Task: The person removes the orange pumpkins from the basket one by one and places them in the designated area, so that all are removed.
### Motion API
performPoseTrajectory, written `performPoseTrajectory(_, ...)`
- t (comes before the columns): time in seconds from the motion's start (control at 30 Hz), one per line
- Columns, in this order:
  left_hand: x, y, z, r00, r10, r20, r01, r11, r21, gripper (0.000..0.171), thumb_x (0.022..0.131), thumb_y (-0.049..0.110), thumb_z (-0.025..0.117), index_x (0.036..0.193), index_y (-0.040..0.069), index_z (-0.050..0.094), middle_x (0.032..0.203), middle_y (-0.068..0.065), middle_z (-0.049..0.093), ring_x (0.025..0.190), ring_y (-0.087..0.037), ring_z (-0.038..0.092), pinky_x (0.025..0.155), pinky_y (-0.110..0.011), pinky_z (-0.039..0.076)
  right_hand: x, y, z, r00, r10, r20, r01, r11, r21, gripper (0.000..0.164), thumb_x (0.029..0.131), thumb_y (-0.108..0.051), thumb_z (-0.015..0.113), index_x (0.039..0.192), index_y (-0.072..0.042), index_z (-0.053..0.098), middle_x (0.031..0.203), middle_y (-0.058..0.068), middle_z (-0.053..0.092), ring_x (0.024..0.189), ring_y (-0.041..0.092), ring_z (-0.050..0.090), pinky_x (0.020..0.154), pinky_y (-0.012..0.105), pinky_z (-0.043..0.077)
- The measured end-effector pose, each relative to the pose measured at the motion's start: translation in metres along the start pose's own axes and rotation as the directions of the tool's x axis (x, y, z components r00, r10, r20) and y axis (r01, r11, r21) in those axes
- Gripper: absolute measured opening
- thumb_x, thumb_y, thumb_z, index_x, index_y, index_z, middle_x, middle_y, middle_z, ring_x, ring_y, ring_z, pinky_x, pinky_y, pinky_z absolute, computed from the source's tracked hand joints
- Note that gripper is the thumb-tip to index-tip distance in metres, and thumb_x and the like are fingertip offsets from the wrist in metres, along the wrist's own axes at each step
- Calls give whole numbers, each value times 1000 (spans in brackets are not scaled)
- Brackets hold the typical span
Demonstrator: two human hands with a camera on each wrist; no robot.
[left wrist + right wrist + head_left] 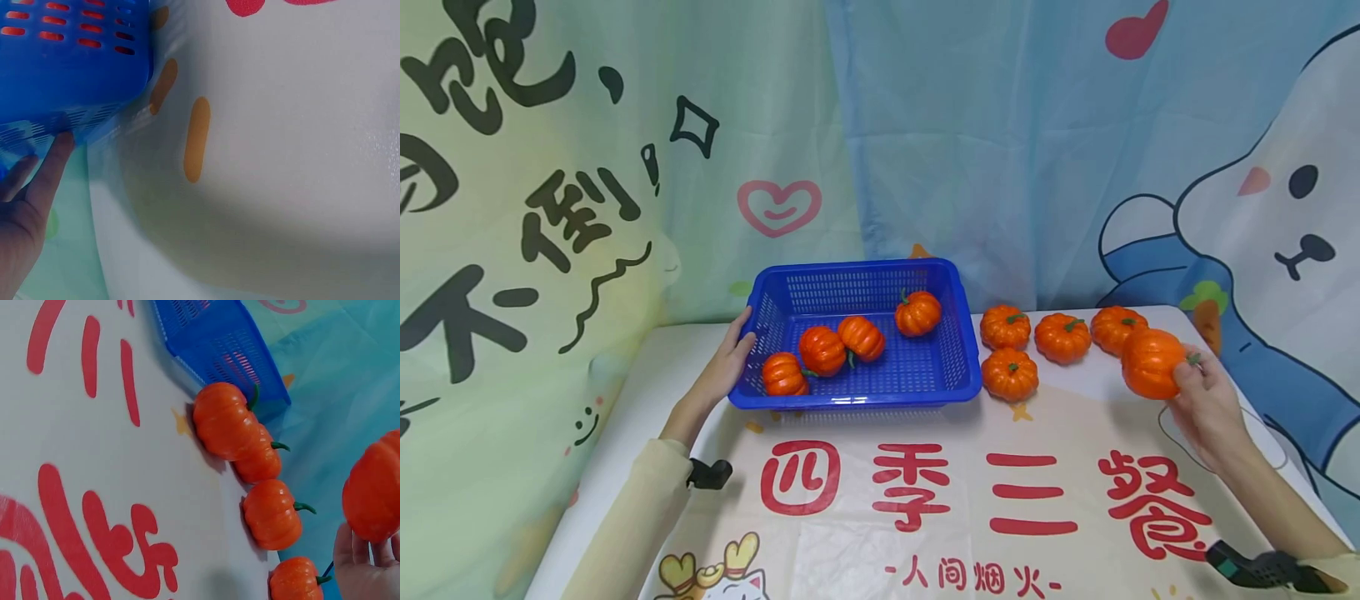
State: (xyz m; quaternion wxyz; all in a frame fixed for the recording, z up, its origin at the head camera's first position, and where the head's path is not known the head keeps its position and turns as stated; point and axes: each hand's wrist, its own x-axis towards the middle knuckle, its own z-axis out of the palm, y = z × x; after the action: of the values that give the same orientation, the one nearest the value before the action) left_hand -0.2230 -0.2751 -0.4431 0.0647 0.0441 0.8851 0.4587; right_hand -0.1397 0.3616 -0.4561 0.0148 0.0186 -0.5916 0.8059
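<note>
My right hand [1213, 408] holds a small orange toy pumpkin [1152, 363] with a green stem, raised at the table's right side. In the right wrist view the fingers [361, 550] lie against this pumpkin's underside. At the other side, my left hand [724, 367] touches the outer left wall of a blue plastic basket [887, 398]. Its fingers [55, 162] are extended against the basket in the left wrist view. Inside the basket lie several more pumpkins, one of them [918, 313] apart toward the back right.
Several pumpkins stand on the table right of the basket, the closest [1011, 374] beside its wall and another [1118, 329] just behind the held one. A printed cloth [955, 467] covers the white table [647, 383]. A patterned curtain [940, 167] hangs close behind.
</note>
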Motion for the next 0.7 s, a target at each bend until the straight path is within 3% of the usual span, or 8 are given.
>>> performPoseTrajectory(0.07, 0, -2, 1, 1000, 5, -5, -5, 1000, 8, 58, 106, 29, 24, 158, 17, 1, 164, -19, 4, 149, -44, 9, 119, -65, 8, 5, 10, -10, 998, 9, -66, -26, 967, -255, 46, 101, -23, 49, 143, -24, 30, 134, -8, 45, 113, -1, 51, 85, 6, 50)
performPoseTrajectory(0.1, 0, -3, 1, 1000, 10, -7, -9, 1000, 7, 58, 106, 30, 24, 158, 18, 1, 164, -19, 4, 149, -44, 9, 118, -65, 8, 10, 19, -17, 996, -3, -94, -36, 911, -410, 50, 100, -29, 52, 144, -26, 30, 134, -8, 44, 112, -3, 48, 81, 4, 49)
performPoseTrajectory(0.23, -8, 15, -1, 1000, 4, 1, -4, 1000, -6, 57, 106, 25, 25, 157, 12, 2, 163, -22, 4, 149, -46, 8, 119, -64, 7, 18, 33, -10, 987, -33, -154, -111, 546, -830, 74, 91, -46, 62, 151, -18, 29, 143, 13, 43, 122, 15, 45, 78, 8, 50)
performPoseTrajectory(0.3, -12, 26, -3, 1000, -4, 7, 4, 1000, -13, 57, 106, 20, 25, 157, 7, 2, 162, -24, 4, 148, -47, 8, 119, -65, 7, 18, 34, 5, 991, -40, -128, -98, 432, -896, 83, 89, -49, 64, 151, -8, 28, 142, 24, 39, 124, 30, 43, 85, 25, 57)
performPoseTrajectory(0.37, -13, 28, -4, 1000, -14, 10, 14, 1000, -20, 57, 106, 18, 26, 156, 6, 2, 162, -25, 3, 148, -48, 8, 119, -64, 6, 16, 27, 27, 994, 1, -105, -97, 398, -912, 86, 89, -46, 65, 148, 3, 26, 140, 34, 36, 122, 50, 37, 89, 49, 56)
performPoseTrajectory(0.43, -9, 17, -2, 1000, -4, 3, 4, 1000, -16, 57, 106, 20, 25, 157, 9, 2, 162, -23, 4, 148, -47, 8, 119, -64, 7, 19, 33, 34, 997, 0, -80, -74, 366, -928, 86, 89, -48, 65, 147, 4, 28, 136, 33, 37, 122, 50, 36, 90, 66, 48)
performPoseTrajectory(0.53, -1, 0, 0, 1000, 7, -8, -7, 1000, -7, 57, 107, 27, 25, 158, 15, 1, 163, -20, 4, 149, -45, 8, 119, -64, 7, 25, 43, 38, 999, 12, -37, -39, 362, -931, 86, 88, -49, 66, 144, 5, 29, 132, 31, 39, 119, 48, 38, 89, 65, 49)
performPoseTrajectory(0.7, 0, -4, 2, 1000, 16, -15, -16, 1000, 5, 58, 106, 32, 25, 158, 18, 1, 164, -18, 4, 149, -44, 9, 119, -64, 8, 32, 55, 41, 1000, -3, 14, 15, 391, -920, 90, 85, -45, 70, 145, 6, 27, 136, 29, 38, 122, 46, 38, 93, 67, 45)
